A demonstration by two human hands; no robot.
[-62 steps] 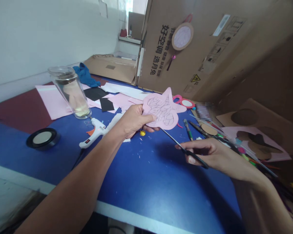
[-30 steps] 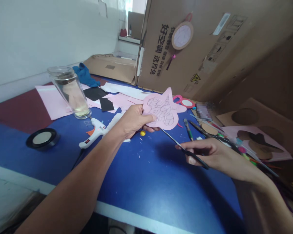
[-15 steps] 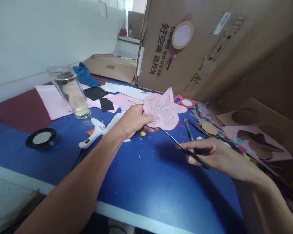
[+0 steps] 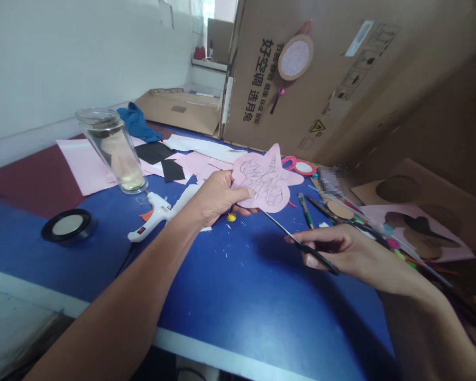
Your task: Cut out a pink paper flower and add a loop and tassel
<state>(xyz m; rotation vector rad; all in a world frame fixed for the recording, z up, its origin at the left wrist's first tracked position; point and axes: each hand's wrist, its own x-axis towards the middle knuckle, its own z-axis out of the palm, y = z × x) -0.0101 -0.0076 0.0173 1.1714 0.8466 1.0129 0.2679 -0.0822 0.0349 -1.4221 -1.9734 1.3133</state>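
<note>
Between the thumb and fingers of my left hand [image 4: 222, 198] is a pink paper cutout [image 4: 264, 180] with a wavy outline, a pointed tip and dark lines across its face. My right hand [image 4: 337, 248] grips black-handled scissors [image 4: 280, 226], seen nearly edge-on. Their thin metal blades point up and left, and the tip meets or passes behind the cutout's lower edge; I cannot tell which. Both hands are above the blue table [image 4: 238, 296]. A small yellow item [image 4: 231, 217] lies below my left hand, near tiny paper scraps.
On the left stand a glass jar [image 4: 121, 153], a white glue gun [image 4: 150, 217] and a black roll of tape [image 4: 68, 226]. Pink and black paper [image 4: 173, 170] lies behind. Pens [image 4: 305, 210] and cardboard pieces are at right. A large cardboard box [image 4: 269, 121] walls the back.
Almost nothing differs. The cutout and both hands keep their places, and the scissors stay at its lower edge.
</note>
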